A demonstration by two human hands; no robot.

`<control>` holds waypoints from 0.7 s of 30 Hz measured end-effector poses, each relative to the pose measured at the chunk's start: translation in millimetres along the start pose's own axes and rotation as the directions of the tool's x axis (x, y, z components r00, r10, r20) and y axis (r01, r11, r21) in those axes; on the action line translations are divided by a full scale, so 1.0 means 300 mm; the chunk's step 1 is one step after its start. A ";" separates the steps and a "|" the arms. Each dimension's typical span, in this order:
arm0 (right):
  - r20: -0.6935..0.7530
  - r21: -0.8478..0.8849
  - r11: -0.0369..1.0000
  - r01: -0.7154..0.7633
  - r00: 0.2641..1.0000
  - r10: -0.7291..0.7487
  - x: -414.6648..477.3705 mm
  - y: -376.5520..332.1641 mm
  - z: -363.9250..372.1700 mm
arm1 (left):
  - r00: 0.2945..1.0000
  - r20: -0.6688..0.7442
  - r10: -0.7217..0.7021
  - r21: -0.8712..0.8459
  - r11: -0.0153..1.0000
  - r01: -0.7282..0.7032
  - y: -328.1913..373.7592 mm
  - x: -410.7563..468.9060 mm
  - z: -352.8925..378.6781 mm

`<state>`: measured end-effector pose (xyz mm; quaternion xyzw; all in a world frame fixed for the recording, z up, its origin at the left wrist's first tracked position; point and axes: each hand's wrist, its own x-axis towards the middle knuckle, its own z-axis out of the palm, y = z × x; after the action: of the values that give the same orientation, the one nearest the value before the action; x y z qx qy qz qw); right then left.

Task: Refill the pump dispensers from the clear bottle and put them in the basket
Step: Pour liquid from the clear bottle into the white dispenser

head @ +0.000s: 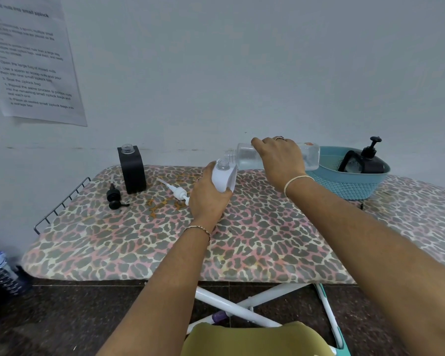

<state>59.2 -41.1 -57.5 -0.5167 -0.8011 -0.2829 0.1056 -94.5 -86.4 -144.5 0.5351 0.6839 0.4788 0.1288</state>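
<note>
Head: clear bottle (244, 156) in right grip (278, 160)

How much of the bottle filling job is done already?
Done: a black pump dispenser sits in the blue basket. Now: the right hand tips the clear bottle into the white dispenser, held by the left hand. Left: screw on the white pump lying on the board, fill the open black dispenser, add its black pump, basket both.
</note>
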 end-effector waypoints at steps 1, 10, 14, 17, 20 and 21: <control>0.000 0.001 1.000 -0.002 1.000 0.002 0.000 0.001 -0.001 | 1.000 0.000 0.003 -0.005 1.000 -0.003 0.000 0.000 0.000; 0.004 0.016 1.000 0.007 1.000 -0.007 0.002 0.001 -0.003 | 0.999 0.044 -0.016 0.009 1.000 0.016 -0.012 0.014 -0.006; 0.011 0.016 1.000 0.004 1.000 -0.005 0.000 0.003 -0.005 | 0.998 0.065 -0.005 -0.007 1.000 0.005 -0.019 0.020 -0.010; 0.010 0.015 1.000 0.005 1.000 -0.005 0.000 0.004 -0.003 | 0.996 0.088 0.010 -0.015 1.000 -0.009 -0.025 0.025 -0.016; 0.007 0.016 1.000 0.005 1.000 -0.005 0.000 0.005 -0.002 | 0.995 0.092 0.031 -0.036 0.999 -0.028 -0.031 0.030 -0.018; 0.007 0.014 1.000 0.005 1.000 -0.005 0.000 0.005 -0.001 | 0.995 0.094 0.035 -0.040 0.999 -0.031 -0.032 0.032 -0.018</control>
<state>60.6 -40.7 -56.6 -0.5149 -0.8048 -0.2757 0.1059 -108.0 -80.9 -146.2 0.5659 0.6589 0.4680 0.1634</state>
